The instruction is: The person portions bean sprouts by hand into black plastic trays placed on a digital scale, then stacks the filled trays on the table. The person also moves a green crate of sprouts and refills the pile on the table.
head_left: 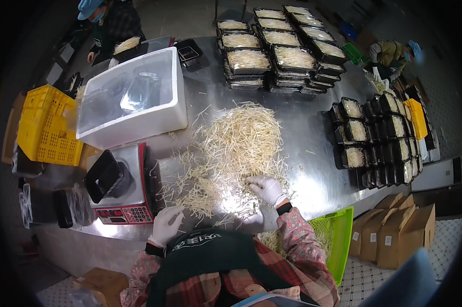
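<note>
A large heap of pale bean sprouts [246, 138] is spread over the metal table in front of me. My right hand [268, 190], in a white glove, is at the heap's near right edge, its fingers bent in and closed on some sprouts. Loose thinner sprouts [198, 197] lie between my two hands. My left hand [167, 225], also gloved, hovers by the table's near edge with fingers apart and nothing in them. Just beyond it stands a red and silver weighing scale [123, 194], with an empty black plastic tray [105, 176] tilted on it.
A white foam box [154, 120] and a yellow crate [47, 125] stand at left. Stacks of filled black trays [292, 56] stand at the back, more [356, 130] at right. A green crate [341, 245] is beside my right arm, near paper bags [394, 235]. Two people work across the table.
</note>
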The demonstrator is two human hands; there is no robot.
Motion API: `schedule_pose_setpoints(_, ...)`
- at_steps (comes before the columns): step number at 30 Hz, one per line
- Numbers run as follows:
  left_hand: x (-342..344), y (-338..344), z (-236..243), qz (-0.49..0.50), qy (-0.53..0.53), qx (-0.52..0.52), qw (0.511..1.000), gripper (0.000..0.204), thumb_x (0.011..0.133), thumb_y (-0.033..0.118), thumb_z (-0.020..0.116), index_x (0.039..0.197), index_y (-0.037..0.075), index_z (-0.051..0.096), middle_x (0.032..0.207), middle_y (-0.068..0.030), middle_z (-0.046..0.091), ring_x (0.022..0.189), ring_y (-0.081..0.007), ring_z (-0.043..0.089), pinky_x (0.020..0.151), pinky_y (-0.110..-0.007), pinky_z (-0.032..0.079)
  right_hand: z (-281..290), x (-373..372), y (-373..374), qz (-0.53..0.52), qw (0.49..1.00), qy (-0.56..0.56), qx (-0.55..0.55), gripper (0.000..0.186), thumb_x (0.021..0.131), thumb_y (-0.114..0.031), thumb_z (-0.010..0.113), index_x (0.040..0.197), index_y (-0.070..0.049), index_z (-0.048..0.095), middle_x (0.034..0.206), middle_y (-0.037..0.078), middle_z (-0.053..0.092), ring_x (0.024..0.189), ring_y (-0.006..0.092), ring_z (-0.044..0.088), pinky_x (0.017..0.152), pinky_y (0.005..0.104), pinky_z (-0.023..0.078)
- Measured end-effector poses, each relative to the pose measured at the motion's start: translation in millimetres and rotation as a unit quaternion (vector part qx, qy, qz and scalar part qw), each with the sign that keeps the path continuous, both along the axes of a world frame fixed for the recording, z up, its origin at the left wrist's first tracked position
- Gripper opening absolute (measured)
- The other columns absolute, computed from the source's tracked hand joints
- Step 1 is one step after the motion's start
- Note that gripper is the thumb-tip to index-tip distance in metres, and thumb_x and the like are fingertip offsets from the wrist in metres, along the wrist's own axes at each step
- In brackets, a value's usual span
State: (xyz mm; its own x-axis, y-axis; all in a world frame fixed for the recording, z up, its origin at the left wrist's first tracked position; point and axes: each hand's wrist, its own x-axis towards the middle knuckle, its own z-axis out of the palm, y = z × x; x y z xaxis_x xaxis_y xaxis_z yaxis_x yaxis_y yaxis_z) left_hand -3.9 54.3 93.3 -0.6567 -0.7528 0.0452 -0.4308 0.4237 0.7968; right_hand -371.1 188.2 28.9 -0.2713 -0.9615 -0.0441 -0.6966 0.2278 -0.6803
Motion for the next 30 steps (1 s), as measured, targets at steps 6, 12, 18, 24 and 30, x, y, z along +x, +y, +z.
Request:
schedule_pose_setpoints(6,18,14,-15,0.01,0.018,0.031,0.999,0.022,0.083,0.011,0.067,0.104,0.005,0.069,0.102,-0.0136,0.069,0.098,-0.0293,0.065,0.087,-0.035,0.051,21,-37,-33,-0.16,0.984,0.072,0.026,0.06,0.079,-0.033,0.075,0.131,-0.012,0.056,0.13,0.017,0.057,0.123,0.0315,0.052,0.103,0.0395,0.042)
schedule_pose_setpoints(12,36,30,-43,0.012,0.033,0.123,0.992,0.027,0.084,0.009,0.066,0.11,0.003,0.066,0.111,-0.0134,0.066,0.101,-0.0246,0.064,0.088,-0.032,0.051,17,-18,-99,-0.097,0.944,0.229,0.218,0.131,0.052,-0.047,0.089,0.153,-0.022,0.01,0.158,0.021,0.005,0.14,0.0454,0.023,0.108,0.0519,0.034)
schedule_pose_setpoints(18,64,51,-72,0.063,0.05,0.151,0.985,0.027,0.085,0.008,0.066,0.111,0.004,0.066,0.113,-0.0126,0.066,0.104,-0.0232,0.064,0.09,-0.031,0.05,-4,-34,-108,-0.083,0.958,0.156,0.226,0.119,0.055,-0.037,0.09,0.151,-0.021,0.022,0.154,0.02,0.024,0.136,0.04,0.034,0.107,0.0446,0.038)
schedule_pose_setpoints(24,70,64,-82,0.098,0.069,0.181,0.976,0.026,0.085,0.007,0.066,0.11,0.004,0.066,0.114,-0.013,0.066,0.104,-0.023,0.063,0.09,-0.031,0.05,27,-12,-107,-0.096,0.946,0.281,0.13,0.059,0.072,-0.036,0.077,0.126,-0.021,0.06,0.138,0.014,0.049,0.121,0.0319,0.051,0.097,0.0412,0.045)
schedule_pose_setpoints(30,61,52,-65,0.069,0.082,0.168,0.98,0.026,0.086,0.004,0.064,0.111,0.002,0.065,0.112,-0.0112,0.065,0.102,-0.0204,0.064,0.086,-0.029,0.052,-27,12,-133,0.018,0.966,0.251,0.062,0.016,0.078,-0.027,0.067,0.089,-0.018,0.074,0.099,0.009,0.067,0.097,0.029,0.062,0.083,0.0396,0.051)
